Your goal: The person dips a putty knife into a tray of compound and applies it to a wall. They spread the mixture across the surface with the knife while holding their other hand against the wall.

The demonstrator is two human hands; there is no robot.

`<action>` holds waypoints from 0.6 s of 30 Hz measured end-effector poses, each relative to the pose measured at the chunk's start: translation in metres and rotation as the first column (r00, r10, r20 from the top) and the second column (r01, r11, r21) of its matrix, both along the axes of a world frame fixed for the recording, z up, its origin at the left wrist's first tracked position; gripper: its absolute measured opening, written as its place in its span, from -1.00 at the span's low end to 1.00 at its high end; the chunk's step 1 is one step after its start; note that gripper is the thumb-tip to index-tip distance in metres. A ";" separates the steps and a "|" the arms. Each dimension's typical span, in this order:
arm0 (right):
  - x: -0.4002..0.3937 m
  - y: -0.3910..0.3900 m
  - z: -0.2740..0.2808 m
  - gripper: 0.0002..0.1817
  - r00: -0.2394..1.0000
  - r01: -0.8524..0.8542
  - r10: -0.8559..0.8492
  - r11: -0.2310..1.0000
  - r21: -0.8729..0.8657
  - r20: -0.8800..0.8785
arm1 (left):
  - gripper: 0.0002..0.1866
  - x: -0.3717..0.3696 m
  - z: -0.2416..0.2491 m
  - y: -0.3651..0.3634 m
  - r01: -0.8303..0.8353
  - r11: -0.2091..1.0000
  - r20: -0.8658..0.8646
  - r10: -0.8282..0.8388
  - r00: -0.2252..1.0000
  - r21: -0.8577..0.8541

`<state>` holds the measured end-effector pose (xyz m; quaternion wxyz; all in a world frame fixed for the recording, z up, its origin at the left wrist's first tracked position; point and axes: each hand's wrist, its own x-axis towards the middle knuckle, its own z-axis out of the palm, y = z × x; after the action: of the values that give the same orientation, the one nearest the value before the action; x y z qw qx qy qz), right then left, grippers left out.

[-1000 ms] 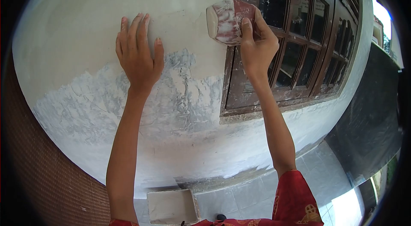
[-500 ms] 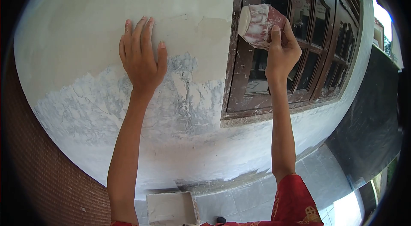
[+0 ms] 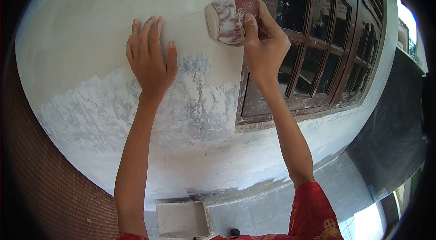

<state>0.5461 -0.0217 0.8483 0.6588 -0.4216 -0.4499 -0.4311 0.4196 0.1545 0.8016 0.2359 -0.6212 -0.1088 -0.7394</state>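
Observation:
My left hand (image 3: 150,58) lies against the plastered wall (image 3: 190,26), its fingers stretched upward and the thumb held apart. Between the thumb and fingers of my right hand (image 3: 267,42) is a dark red putty spreader (image 3: 234,19), smeared with white. Its left edge carries a thick cream strip of putty and overlaps the wall just left of the window frame. Below both hands, the smooth beige coat gives way to a rough grey-white patch (image 3: 181,103).
A brown wooden window (image 3: 313,54) with glass panes and white splatters fills the right side. On the tiled floor (image 3: 236,215) stands a tray (image 3: 206,222) containing pale putty. Woven matting (image 3: 54,167) borders the left, and a dark sheet (image 3: 386,126) hangs at right.
My right hand has moved left with the putty spreader, from in front of the window to over the wall beside its frame. My left hand has stayed in place.

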 end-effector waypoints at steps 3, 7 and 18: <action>0.010 -0.008 -0.002 -0.60 0.995 0.101 -0.100 0.995 0.007 -0.025 | -0.52 0.000 0.000 0.001 0.002 1.000 0.005 -0.002 1.000 0.005; 0.029 -0.031 0.006 -0.60 0.995 0.035 -0.018 0.984 0.174 -0.100 | -0.52 0.000 0.001 0.001 0.020 1.000 0.006 -0.020 1.000 0.011; 0.043 -0.040 -0.003 -0.61 0.983 -0.031 0.055 0.990 0.141 -0.175 | -0.53 -0.001 0.001 0.001 0.010 1.000 0.008 -0.010 1.000 0.021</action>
<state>0.5890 -0.0614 0.8453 0.7331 -0.4024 -0.3673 -0.4071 0.4187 0.1554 0.8027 0.2383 -0.6162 -0.0988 -0.7441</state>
